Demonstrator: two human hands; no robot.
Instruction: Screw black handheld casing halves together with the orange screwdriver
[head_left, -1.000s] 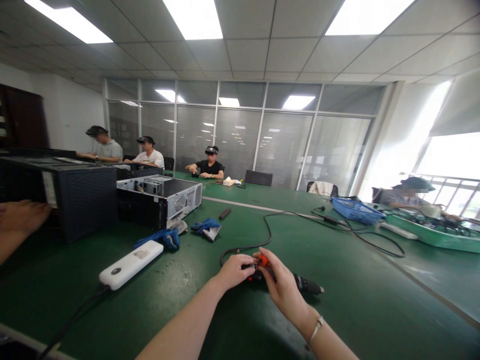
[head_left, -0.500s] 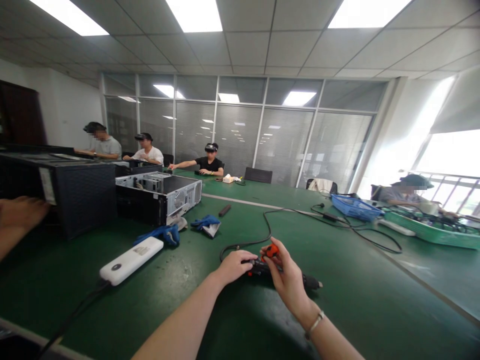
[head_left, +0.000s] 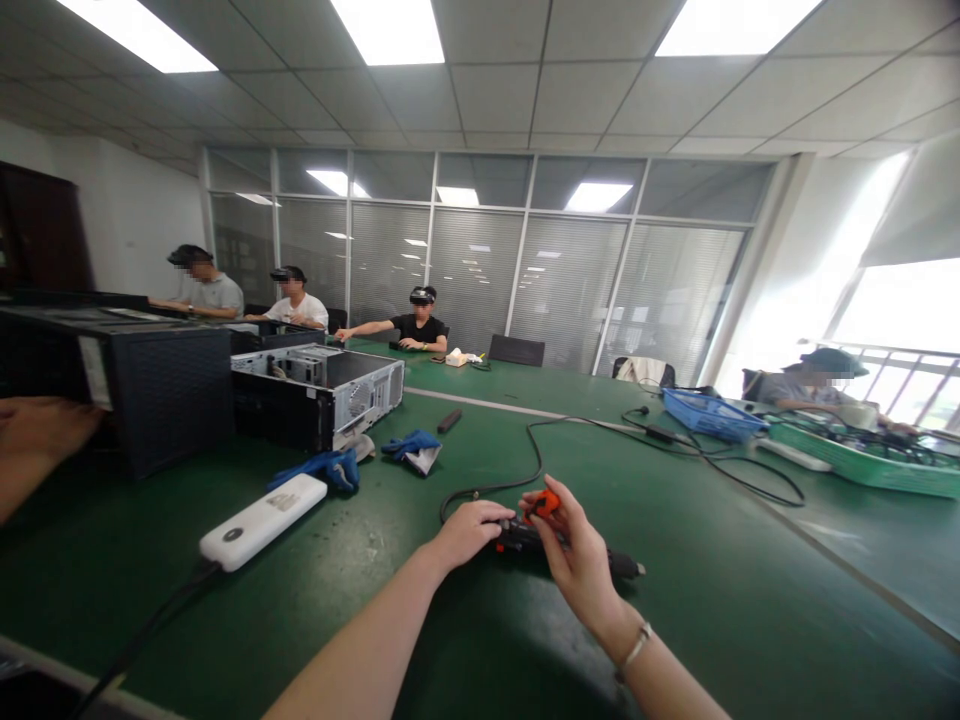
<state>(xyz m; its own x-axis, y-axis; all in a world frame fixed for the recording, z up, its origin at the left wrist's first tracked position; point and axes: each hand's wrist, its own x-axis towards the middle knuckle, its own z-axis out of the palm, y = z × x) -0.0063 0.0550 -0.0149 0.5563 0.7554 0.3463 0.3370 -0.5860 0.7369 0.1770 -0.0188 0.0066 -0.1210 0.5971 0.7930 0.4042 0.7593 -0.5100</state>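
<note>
A black corded power tool (head_left: 624,566), which looks like an electric screwdriver, lies on the green table (head_left: 712,600) with its narrow tip to the right. My left hand (head_left: 469,533) has its fingers closed at the tool's left end; exactly what they pinch is partly hidden. Just above the tool's body, my right hand (head_left: 581,555) holds a small orange piece (head_left: 545,503) with dark parts between thumb and fingers. The palm and wrist hide the middle of the tool. A black cord (head_left: 537,450) loops behind both hands.
A white power strip (head_left: 262,522), blue gloves (head_left: 412,448) and a dark bar (head_left: 449,421) lie to the left. Computer cases (head_left: 176,390) stand beyond, with another person's hand (head_left: 45,435) at one. Blue (head_left: 712,415) and green baskets (head_left: 870,465) sit right. Several people are seated around.
My right hand has turned the orange piece slightly, and its wrist has shifted a little to the right. My left hand and the tool look almost unmoved.
</note>
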